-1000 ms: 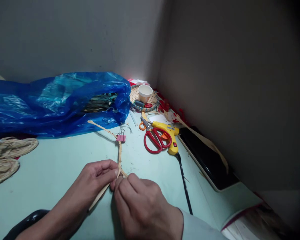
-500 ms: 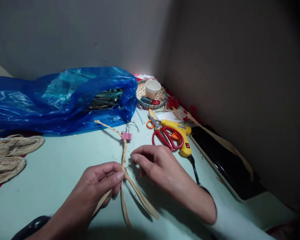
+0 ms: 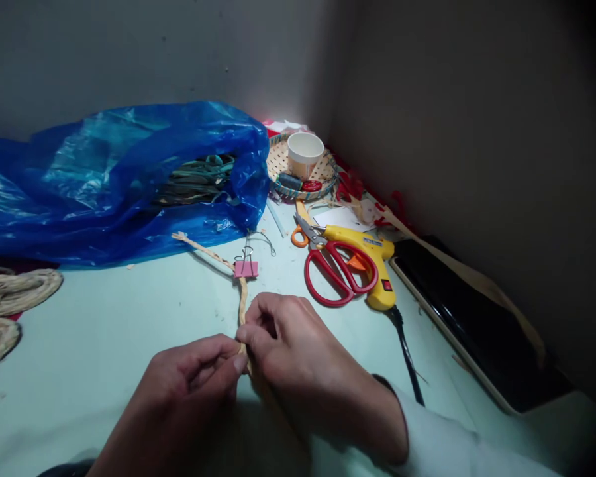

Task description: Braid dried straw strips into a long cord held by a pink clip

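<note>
One slender braided strand of pale straw-coloured fibre (image 3: 243, 301) is pinched between the thumb and fingers of a left hand (image 3: 198, 377), its grip closed on the braid, and just beside that by those of a right hand (image 3: 298, 344), whose grip is likewise closed on it, above a pale green surface (image 3: 129, 318). Farther along, the strand is clamped by a pink rectangular clip with thin wire arms (image 3: 246, 269), and its loose far end is pointed toward a crinkled blue plastic bag (image 3: 104, 179), in whose opening dark green strips (image 3: 196, 180) are seen. To the right of the clip, scissors with red looped handles and metal blades (image 3: 318, 241) are laid against a yellow glue gun (image 3: 385, 255), from which a black cable (image 3: 408, 354) is trailed. Beyond these, a white paper cup (image 3: 305, 156) and a dark spool (image 3: 289, 181) are held in a round, shallow woven basket (image 3: 278, 159). At far right, a flat black slab with a pale edge (image 3: 467, 331) is crossed by a long pale strip (image 3: 481, 283); at far left, looped straw-coloured pieces (image 3: 24, 291) are only partly shown
</note>
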Demonstrator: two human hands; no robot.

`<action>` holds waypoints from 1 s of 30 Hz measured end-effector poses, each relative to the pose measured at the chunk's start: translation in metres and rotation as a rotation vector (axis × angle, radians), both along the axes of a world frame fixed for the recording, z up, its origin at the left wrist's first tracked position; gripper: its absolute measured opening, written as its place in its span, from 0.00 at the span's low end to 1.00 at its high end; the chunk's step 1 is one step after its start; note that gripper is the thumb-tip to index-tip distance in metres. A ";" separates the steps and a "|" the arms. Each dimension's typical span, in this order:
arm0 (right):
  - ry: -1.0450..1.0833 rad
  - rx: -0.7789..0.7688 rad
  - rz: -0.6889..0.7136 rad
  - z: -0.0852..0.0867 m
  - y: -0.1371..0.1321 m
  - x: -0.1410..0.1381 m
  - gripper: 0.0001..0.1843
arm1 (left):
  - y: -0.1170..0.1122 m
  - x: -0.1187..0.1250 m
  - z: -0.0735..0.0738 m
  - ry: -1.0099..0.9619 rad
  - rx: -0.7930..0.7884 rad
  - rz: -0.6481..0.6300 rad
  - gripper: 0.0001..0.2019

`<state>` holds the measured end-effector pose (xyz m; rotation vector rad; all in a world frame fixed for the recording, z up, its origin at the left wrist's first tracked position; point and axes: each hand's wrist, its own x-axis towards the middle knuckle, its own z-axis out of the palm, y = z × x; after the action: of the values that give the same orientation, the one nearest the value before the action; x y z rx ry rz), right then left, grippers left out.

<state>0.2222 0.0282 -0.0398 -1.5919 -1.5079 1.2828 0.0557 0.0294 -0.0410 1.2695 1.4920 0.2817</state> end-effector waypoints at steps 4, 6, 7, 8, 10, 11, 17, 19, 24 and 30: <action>0.240 -0.165 0.077 -0.001 -0.003 0.007 0.07 | -0.002 0.002 0.004 -0.015 0.024 0.022 0.16; 0.267 -0.187 0.112 -0.001 -0.007 0.011 0.07 | -0.002 0.003 0.007 -0.017 0.028 0.038 0.15; 0.252 -0.179 0.136 -0.001 -0.008 0.014 0.07 | -0.002 0.004 0.008 -0.022 0.026 0.038 0.14; 0.244 -0.181 0.171 0.000 -0.010 0.015 0.07 | -0.001 0.004 0.009 -0.035 0.022 0.032 0.13; 0.264 -0.207 0.265 0.001 -0.011 0.018 0.07 | 0.000 0.005 0.009 -0.110 0.014 0.005 0.14; 0.281 -0.219 0.307 0.003 -0.011 0.019 0.06 | 0.000 0.004 0.009 -0.163 0.009 -0.010 0.14; 0.086 -0.175 0.405 0.020 -0.007 0.021 0.06 | -0.001 0.000 0.007 -0.265 0.077 -0.086 0.18; 0.010 -0.122 0.363 0.022 -0.008 0.021 0.08 | -0.003 0.000 0.008 -0.190 0.114 -0.099 0.17; -0.002 -0.007 0.228 0.013 -0.014 0.019 0.08 | -0.007 0.002 0.010 -0.101 0.151 -0.103 0.17; 0.010 0.035 0.096 0.008 -0.019 0.009 0.05 | -0.012 -0.002 0.000 -0.133 0.159 -0.104 0.15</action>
<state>0.2315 0.0092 -0.0320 -1.5051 -1.6089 1.3066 0.0540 0.0179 -0.0407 1.4218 1.3071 0.4146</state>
